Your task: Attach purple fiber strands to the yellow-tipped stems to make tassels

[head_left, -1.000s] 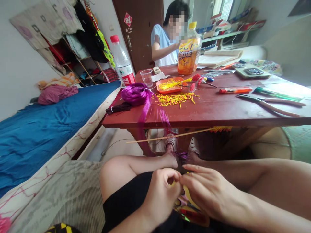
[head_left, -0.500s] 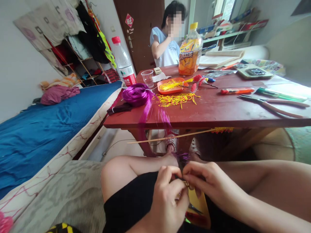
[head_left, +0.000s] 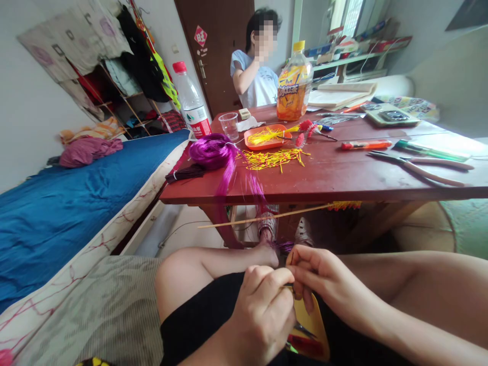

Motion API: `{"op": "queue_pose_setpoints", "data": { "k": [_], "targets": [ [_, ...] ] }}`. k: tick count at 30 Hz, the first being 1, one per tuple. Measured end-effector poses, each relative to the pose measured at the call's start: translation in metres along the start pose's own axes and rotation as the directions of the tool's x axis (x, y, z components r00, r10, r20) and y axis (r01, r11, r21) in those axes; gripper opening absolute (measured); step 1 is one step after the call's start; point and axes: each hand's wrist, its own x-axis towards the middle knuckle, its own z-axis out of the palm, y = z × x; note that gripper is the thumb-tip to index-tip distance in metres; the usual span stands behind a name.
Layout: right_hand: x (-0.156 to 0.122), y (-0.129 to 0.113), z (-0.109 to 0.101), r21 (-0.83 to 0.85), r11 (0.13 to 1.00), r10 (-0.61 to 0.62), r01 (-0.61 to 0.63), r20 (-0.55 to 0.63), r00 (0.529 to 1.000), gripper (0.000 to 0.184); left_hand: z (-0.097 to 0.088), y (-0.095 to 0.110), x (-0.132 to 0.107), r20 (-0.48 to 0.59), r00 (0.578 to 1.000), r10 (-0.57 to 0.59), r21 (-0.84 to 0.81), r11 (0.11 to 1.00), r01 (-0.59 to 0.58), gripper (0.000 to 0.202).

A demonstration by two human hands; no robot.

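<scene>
Over my lap, my left hand (head_left: pixel 263 310) and my right hand (head_left: pixel 324 287) meet fingertip to fingertip, both closed in a pinch on a small thin piece that is too small to name. Under them on my lap lies a yellow-orange tray (head_left: pixel 313 325) with small tools in it. Purple strands (head_left: pixel 229 170) hang from a purple bundle (head_left: pixel 209 151) on the red table (head_left: pixel 343 178) down toward my hands. A thin wooden stick (head_left: pixel 263 217) crosses below the table's edge.
On the table lie yellow wire pieces (head_left: pixel 272 157), an orange tray (head_left: pixel 267 136), a plastic cup (head_left: pixel 230 124), two bottles (head_left: pixel 293 91), pliers (head_left: pixel 419 165) and pens. Another person (head_left: pixel 253 66) sits at the far side. A blue bed (head_left: pixel 68 193) runs along the left.
My hands have closed together into a tighter pinch and risen slightly. My right hand's fingers, stretched a second ago, are now curled. The person opposite has raised a hand to the face.
</scene>
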Motion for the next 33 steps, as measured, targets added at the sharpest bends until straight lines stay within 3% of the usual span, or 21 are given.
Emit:
{"op": "queue_pose_setpoints", "data": {
  "k": [4, 9, 11, 12, 13, 14, 15, 17, 18, 19, 20, 22, 23, 24, 25, 27, 28, 29, 30, 31, 33],
  "targets": [
    [0.005, 0.003, 0.000, 0.062, 0.997, 0.055, -0.056, 0.013, 0.998, 0.037, 0.001, -0.001, -0.003, -0.005, 1.000, -0.019, -0.012, 1.000, 0.019, 0.013],
    [0.006, 0.005, 0.002, 0.012, 0.996, 0.088, -0.089, 0.049, 0.995, 0.038, 0.001, -0.003, -0.004, 0.031, 0.996, 0.083, 0.018, 0.996, -0.084, 0.014],
    [0.002, 0.002, 0.001, -0.119, 0.992, 0.030, -0.028, 0.010, 1.000, 0.030, -0.001, -0.002, -0.001, 0.064, 0.998, -0.012, -0.027, 1.000, 0.014, 0.016],
    [-0.001, 0.000, 0.000, -0.268, 0.961, -0.066, 0.061, -0.009, 0.998, 0.023, -0.002, -0.002, 0.002, 0.093, 0.988, -0.123, -0.089, 0.987, 0.131, 0.017],
    [-0.004, -0.002, -0.001, -0.451, 0.869, -0.221, 0.204, 0.016, 0.975, 0.017, -0.002, -0.001, 0.005, 0.146, 0.952, -0.268, -0.172, 0.941, 0.291, 0.017],
    [-0.007, -0.004, -0.003, -0.622, 0.685, -0.402, 0.380, 0.111, 0.909, 0.015, -0.003, -0.002, 0.009, 0.226, 0.876, -0.426, -0.267, 0.838, 0.476, 0.016],
    [-0.010, -0.005, -0.006, -0.728, 0.426, -0.551, 0.538, 0.263, 0.792, 0.018, -0.003, -0.002, 0.012, 0.328, 0.759, -0.563, -0.356, 0.670, 0.651, 0.014],
    [-0.015, -0.005, -0.011, -0.719, -0.058, -0.652, 0.692, 0.552, 0.519, 0.026, -0.002, -0.005, 0.017, 0.550, 0.479, -0.684, -0.461, 0.229, 0.857, 0.009],
    [-0.017, -0.004, -0.013, -0.686, -0.206, -0.648, 0.698, 0.630, 0.428, 0.030, -0.001, -0.007, 0.019, 0.642, 0.370, -0.672, -0.480, 0.025, 0.877, 0.008],
    [-0.017, -0.003, -0.015, -0.675, -0.284, -0.642, 0.681, 0.662, 0.388, 0.033, 0.000, -0.008, 0.020, 0.710, 0.295, -0.639, -0.484, -0.139, 0.864, 0.009],
    [-0.018, -0.002, -0.016, -0.681, -0.312, -0.647, 0.663, 0.663, 0.377, 0.036, 0.001, -0.009, 0.021, 0.758, 0.247, -0.603, -0.478, -0.258, 0.839, 0.010],
    [-0.017, -0.001, -0.016, -0.696, -0.265, -0.668, 0.668, 0.632, 0.394, 0.042, 0.003, -0.009, 0.020, 0.798, 0.199, -0.569, -0.463, -0.367, 0.807, 0.012],
    [-0.016, -0.001, -0.015, -0.701, -0.204, -0.678, 0.683, 0.605, 0.418, 0.042, 0.003, -0.007, 0.020, 0.787, 0.206, -0.582, -0.472, -0.352, 0.808, 0.013],
    [-0.015, -0.001, -0.013, -0.712, -0.116, -0.695, 0.692, 0.556, 0.456, 0.043, 0.003, -0.005, 0.019, 0.748, 0.247, -0.616, -0.497, -0.274, 0.823, 0.013],
    [-0.013, -0.002, -0.011, -0.733, 0.010, -0.702, 0.680, 0.479, 0.528, 0.041, 0.003, -0.003, 0.017, 0.672, 0.333, -0.661, -0.534, -0.122, 0.837, 0.012],
    [-0.010, -0.003, -0.006, -0.748, 0.366, -0.610, 0.554, 0.257, 0.750, 0.034, 0.002, 0.002, 0.012, 0.410, 0.607, -0.680, -0.539, 0.356, 0.763, 0.011],
    [-0.008, -0.004, -0.004, -0.699, 0.563, -0.496, 0.441, 0.141, 0.857, 0.030, 0.002, 0.003, 0.008, 0.258, 0.749, -0.610, -0.466, 0.601, 0.650, 0.014],
    [-0.005, -0.004, -0.003, -0.603, 0.736, -0.345, 0.309, 0.060, 0.937, 0.027, 0.002, 0.004, 0.004, 0.128, 0.863, -0.488, -0.355, 0.790, 0.499, 0.015],
    [-0.003, -0.003, -0.002, -0.476, 0.862, -0.184, 0.175, 0.027, 0.983, 0.026, 0.002, 0.004, 0.001, 0.036, 0.938, -0.344, -0.233, 0.910, 0.342, 0.017],
    [0.000, -0.003, -0.001, -0.344, 0.936, -0.059, 0.069, 0.039, 0.997, 0.027, 0.001, 0.003, -0.003, -0.007, 0.980, -0.201, -0.125, 0.972, 0.198, 0.017],
    [0.004, -0.001, 0.000, -0.164, 0.986, 0.058, -0.043, 0.091, 0.994, 0.033, 0.001, 0.000, -0.007, -0.006, 1.000, 0.024, 0.015, 1.000, -0.024, 0.016]
  ]
}}
